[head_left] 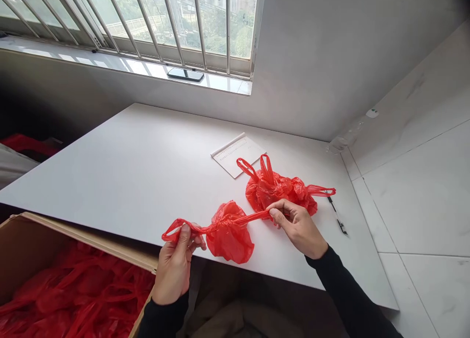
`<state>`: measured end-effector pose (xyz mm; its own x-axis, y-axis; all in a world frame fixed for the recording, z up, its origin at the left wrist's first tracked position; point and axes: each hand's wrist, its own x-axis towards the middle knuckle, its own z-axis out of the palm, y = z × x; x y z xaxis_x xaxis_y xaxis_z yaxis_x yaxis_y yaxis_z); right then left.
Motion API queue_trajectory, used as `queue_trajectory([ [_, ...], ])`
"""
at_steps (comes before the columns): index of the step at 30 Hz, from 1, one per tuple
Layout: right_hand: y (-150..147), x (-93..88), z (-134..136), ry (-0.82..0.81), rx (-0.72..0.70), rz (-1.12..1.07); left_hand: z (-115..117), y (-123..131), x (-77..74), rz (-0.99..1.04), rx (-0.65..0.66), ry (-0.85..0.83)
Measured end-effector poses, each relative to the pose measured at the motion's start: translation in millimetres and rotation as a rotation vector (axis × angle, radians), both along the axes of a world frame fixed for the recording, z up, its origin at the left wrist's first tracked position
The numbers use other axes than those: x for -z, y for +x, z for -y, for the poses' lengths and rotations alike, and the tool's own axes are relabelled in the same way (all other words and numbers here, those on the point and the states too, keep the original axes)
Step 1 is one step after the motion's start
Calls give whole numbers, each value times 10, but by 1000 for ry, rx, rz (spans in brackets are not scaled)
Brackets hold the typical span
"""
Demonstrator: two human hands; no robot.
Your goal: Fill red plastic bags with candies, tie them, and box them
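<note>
A red plastic bag (230,237) lies at the front edge of the white table (121,167), its two handles stretched out to either side from a gathered middle. The left handle loop is pinched between the thumb and fingers of my left hand (176,264). My right hand (298,228) grips the end of the other handle between thumb and forefinger. Just behind my right hand sit more crumpled red bags (279,186), bunched together with their handle loops sticking up and out to the right.
An open cardboard box (91,240) full of red bags (77,289) stands at the lower left. A notepad (235,154), a pen (338,218) and a clear bottle (343,140) are on the table. A phone (185,74) lies on the windowsill.
</note>
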<state>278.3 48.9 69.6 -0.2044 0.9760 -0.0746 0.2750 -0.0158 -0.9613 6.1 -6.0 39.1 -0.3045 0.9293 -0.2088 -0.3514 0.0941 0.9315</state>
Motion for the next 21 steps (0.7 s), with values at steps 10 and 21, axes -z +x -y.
queue_trajectory([
  [10, -9, -19, 3, -50, -1, -58, 67, 58, -99, 11, 121, -5],
  [21, -175, 18, 331, -46, -207, 61, 254, 439, 47, -232, 225, -57],
])
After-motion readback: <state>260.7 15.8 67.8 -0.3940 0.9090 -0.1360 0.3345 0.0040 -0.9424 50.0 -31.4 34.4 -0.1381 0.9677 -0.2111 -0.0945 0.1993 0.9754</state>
